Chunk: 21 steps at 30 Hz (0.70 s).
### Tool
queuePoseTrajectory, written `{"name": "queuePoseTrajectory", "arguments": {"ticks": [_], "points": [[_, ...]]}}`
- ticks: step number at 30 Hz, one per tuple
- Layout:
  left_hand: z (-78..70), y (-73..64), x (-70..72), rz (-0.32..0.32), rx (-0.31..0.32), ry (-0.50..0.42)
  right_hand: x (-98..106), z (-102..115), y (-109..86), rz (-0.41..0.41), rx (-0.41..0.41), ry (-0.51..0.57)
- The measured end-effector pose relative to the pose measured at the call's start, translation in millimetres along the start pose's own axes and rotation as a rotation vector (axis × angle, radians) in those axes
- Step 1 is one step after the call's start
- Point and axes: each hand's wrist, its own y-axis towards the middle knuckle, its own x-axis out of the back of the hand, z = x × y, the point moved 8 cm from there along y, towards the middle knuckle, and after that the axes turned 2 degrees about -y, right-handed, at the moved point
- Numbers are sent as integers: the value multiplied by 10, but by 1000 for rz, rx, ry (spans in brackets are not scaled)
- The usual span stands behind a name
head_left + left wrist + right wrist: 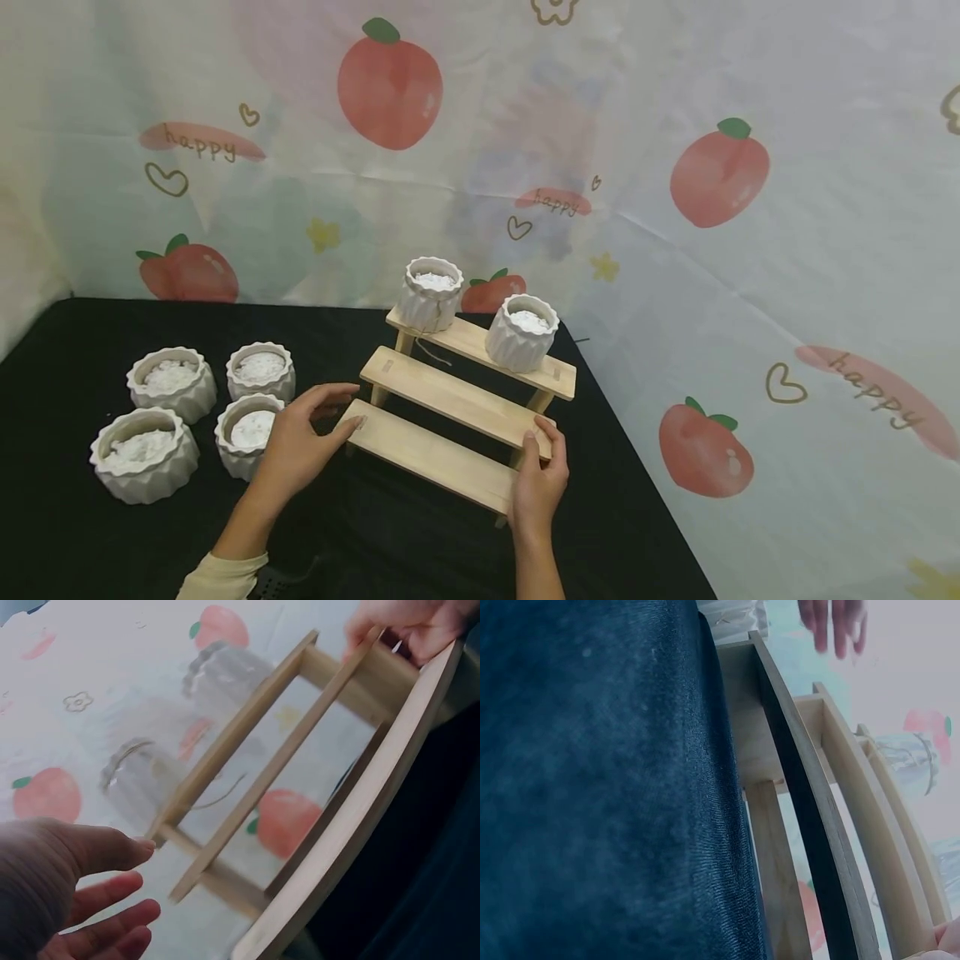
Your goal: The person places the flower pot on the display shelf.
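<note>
A three-step wooden stand (442,458) stands on the black cloth. On its top step sit two white fluted pots, one at the left (425,304) with a thin string by it, one toward the right (517,346); both hold white filling. My left hand (300,437) is beside the stand's left end, thumb near the bottom step; in the left wrist view its fingers (112,919) are spread and hold nothing. With curled fingers, my right hand (538,479) grips the stand's right end at the middle step. That grip also shows in the left wrist view.
Several more white fluted pots with white filling, such as the front left one (146,458), stand on the black cloth (420,558) left of the stand. A curtain (480,125) printed with fruit hangs behind and along the right side.
</note>
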Motion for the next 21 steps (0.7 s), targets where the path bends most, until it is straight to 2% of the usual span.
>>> {"name": "queuePoseTrajectory", "arguments": {"ticks": [3, 8, 16, 21], "points": [[16, -49, 145, -15, 5, 47, 1, -5, 6, -5, -2, 2], [24, -121, 292, -16, 18, 70, 13, -14, 13, -8, -4, -5], [22, -237, 571, -81, 12, 182, 1, -18, -3, 3, -11, -26], [78, -296, 727, -94, 38, 183, -11, -22, -3, 5, -10, -7]]}}
